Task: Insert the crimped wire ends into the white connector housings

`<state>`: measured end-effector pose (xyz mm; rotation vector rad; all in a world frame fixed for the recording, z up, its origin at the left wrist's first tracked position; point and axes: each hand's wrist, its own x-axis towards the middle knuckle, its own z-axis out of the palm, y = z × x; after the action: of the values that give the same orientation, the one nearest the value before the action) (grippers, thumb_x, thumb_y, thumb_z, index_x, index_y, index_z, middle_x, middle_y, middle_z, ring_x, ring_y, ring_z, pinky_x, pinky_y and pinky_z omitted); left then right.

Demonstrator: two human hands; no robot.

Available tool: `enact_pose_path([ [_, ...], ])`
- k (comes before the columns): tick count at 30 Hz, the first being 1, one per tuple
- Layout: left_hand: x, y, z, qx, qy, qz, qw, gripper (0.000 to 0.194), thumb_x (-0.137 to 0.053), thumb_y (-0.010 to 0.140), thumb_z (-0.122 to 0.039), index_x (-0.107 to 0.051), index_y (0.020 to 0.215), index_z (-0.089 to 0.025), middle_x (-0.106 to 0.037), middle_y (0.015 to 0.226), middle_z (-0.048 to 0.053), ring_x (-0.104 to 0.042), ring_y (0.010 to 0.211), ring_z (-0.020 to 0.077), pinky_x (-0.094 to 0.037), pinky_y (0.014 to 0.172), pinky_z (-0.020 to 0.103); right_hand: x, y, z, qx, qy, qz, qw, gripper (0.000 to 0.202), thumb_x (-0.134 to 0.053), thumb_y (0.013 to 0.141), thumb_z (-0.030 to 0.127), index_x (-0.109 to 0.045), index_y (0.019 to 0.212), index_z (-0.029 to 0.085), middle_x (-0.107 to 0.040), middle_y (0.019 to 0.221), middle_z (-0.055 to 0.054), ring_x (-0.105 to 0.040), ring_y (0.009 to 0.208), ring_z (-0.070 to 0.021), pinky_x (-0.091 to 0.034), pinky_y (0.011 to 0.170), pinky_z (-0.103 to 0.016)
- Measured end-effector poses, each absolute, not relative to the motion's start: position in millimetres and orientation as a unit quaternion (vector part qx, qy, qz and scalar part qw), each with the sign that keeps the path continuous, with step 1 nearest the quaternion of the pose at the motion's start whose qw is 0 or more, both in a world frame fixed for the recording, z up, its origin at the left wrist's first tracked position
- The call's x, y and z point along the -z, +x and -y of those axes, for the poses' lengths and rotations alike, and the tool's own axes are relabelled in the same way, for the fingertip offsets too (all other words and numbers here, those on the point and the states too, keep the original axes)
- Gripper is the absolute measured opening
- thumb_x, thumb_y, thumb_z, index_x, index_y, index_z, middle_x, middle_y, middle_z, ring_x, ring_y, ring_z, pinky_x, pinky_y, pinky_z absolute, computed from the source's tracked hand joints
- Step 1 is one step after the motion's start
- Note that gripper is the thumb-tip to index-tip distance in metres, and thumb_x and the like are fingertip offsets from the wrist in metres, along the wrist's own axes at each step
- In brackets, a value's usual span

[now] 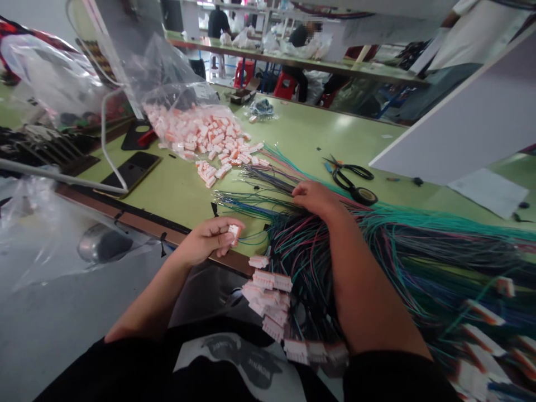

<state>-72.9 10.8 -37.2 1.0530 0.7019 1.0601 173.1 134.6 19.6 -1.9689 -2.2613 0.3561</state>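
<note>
My left hand [207,239] is at the near edge of the green table [176,192], fingers and thumb pinched around a small white and orange plug [234,233]. My right hand [316,198] reaches over the long wires [301,240], fingers curled down among them, and I cannot tell whether it grips any or only rests there. The wires, green, black, red and blue, spread across the table to my right, their bare ends lying beyond my left hand. A bunch of plugs [270,296] hangs close to my body at the table's edge, just beside the wires, and more plugs [481,346] lie at the lower right, blurred. Ahead of my left hand, a heap of loose plugs [226,137] spills from a clear bag [167,78]. The black scissors [340,164] lie just past my right hand, and a dark phone [134,170] lies on the left, partly behind a white wire frame [104,134]
</note>
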Motion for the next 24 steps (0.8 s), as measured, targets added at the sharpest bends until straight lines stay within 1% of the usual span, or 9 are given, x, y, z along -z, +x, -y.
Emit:
enact_pose_path([
  [3,37,-73,-11,-0.468,0.471,-0.315,0.678,0.029,-0.070,0.072,-0.032,-0.066,0.095,-0.015,-0.059,0.062,-0.002,-0.043,0.042,0.0031,-0.032,0.039,0.016,-12,173,-137,-0.196,-0.648,0.721,0.145,0.021,-0.052,0.073,0.029,-0.069,0.077,0.017,-0.068,0.068,-0.002,-0.059,0.063,-0.0132,-0.041,0.059,-0.022],
  [5,36,-73,-11,-0.465,0.474,-0.316,0.678,0.028,-0.070,0.072,-0.032,-0.066,0.095,-0.015,-0.059,0.062,-0.003,-0.043,0.042,0.0031,-0.031,0.039,0.016,-8,170,-137,-0.215,-0.655,0.703,0.174,0.026,-0.050,0.074,0.034,-0.069,0.074,0.016,-0.065,0.064,-0.002,-0.057,0.059,-0.0131,-0.040,0.055,-0.023],
  [9,36,-73,-11,-0.464,0.474,-0.314,0.679,0.027,-0.069,0.073,-0.031,-0.066,0.095,-0.015,-0.058,0.061,-0.003,-0.044,0.043,0.0033,-0.032,0.039,0.016,-5,163,-135,-0.207,-0.650,0.702,0.205,0.025,-0.051,0.072,0.033,-0.069,0.072,0.014,-0.061,0.060,-0.001,-0.054,0.056,-0.0122,-0.038,0.053,-0.023],
  [13,36,-73,-11,-0.466,0.476,-0.310,0.678,0.027,-0.069,0.073,-0.031,-0.066,0.095,-0.015,-0.058,0.062,-0.003,-0.044,0.043,0.0031,-0.032,0.040,0.016,-4,161,-135,-0.247,-0.643,0.687,0.232,0.021,-0.051,0.069,0.030,-0.066,0.070,0.014,-0.059,0.057,0.000,-0.052,0.054,-0.0113,-0.038,0.054,-0.023],
  [15,36,-73,-11,-0.467,0.476,-0.316,0.675,0.028,-0.069,0.073,-0.032,-0.066,0.095,-0.015,-0.058,0.062,-0.002,-0.043,0.042,0.0030,-0.031,0.039,0.016,-3,161,-136,-0.258,-0.651,0.675,0.230,0.020,-0.051,0.068,0.028,-0.066,0.069,0.014,-0.060,0.057,0.000,-0.051,0.053,-0.0112,-0.039,0.054,-0.023],
  [18,35,-73,-11,-0.463,0.479,-0.322,0.672,0.029,-0.070,0.072,-0.033,-0.066,0.095,-0.014,-0.058,0.061,-0.002,-0.043,0.042,0.0032,-0.031,0.039,0.016,-4,157,-135,-0.248,-0.661,0.674,0.218,0.022,-0.051,0.069,0.028,-0.068,0.072,0.015,-0.064,0.062,-0.001,-0.054,0.056,-0.0122,-0.039,0.056,-0.023],
  [22,37,-74,-12,-0.463,0.486,-0.315,0.671,0.028,-0.069,0.073,-0.032,-0.066,0.096,-0.015,-0.058,0.062,-0.002,-0.043,0.043,0.0034,-0.032,0.040,0.016,-3,148,-131,-0.223,-0.603,0.729,0.236,0.027,-0.051,0.073,0.033,-0.071,0.082,0.018,-0.071,0.082,-0.002,-0.062,0.077,-0.0163,-0.042,0.068,-0.025],
  [24,38,-74,-12,-0.462,0.489,-0.311,0.671,0.027,-0.068,0.074,-0.031,-0.066,0.096,-0.016,-0.058,0.062,-0.002,-0.044,0.044,0.0035,-0.032,0.040,0.016,-3,143,-130,-0.206,-0.588,0.748,0.231,0.027,-0.052,0.074,0.034,-0.071,0.083,0.019,-0.071,0.086,-0.002,-0.062,0.081,-0.0173,-0.042,0.070,-0.026],
])
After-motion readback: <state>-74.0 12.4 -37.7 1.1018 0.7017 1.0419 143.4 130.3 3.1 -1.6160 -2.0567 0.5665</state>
